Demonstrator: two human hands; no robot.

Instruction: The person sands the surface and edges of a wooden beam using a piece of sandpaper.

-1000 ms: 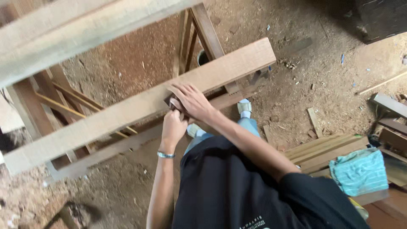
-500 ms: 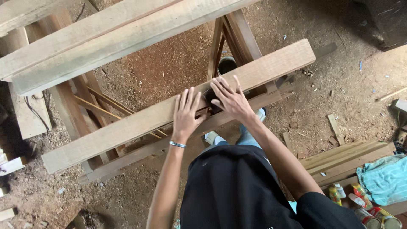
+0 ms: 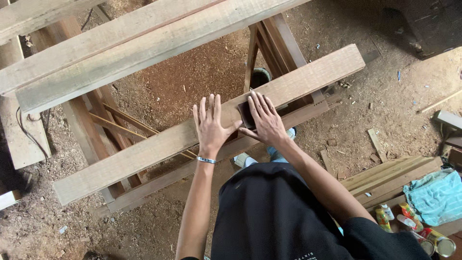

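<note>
A long pale wooden plank (image 3: 144, 154) lies slanted across a wooden stand. My left hand (image 3: 210, 126), with a thin bracelet at the wrist, lies flat on the plank with its fingers spread and nothing in it. Just to its right, my right hand (image 3: 265, 119) presses down on a small dark block (image 3: 244, 114) that sits on the plank's top face. Only the block's left end shows from under the fingers. The thumbs of the two hands nearly touch.
Two more thick planks (image 3: 120, 43) lie across the stand's far side. Below is a sawdust-covered floor (image 3: 385, 106). At right are stacked boards (image 3: 385, 175), a turquoise cloth (image 3: 435, 195), and several cans and bottles (image 3: 418, 231). My feet (image 3: 245, 159) show under the plank.
My left hand has left the block and spread flat on the plank. My right hand stays on the block. The view has shifted, showing more of the far planks.
</note>
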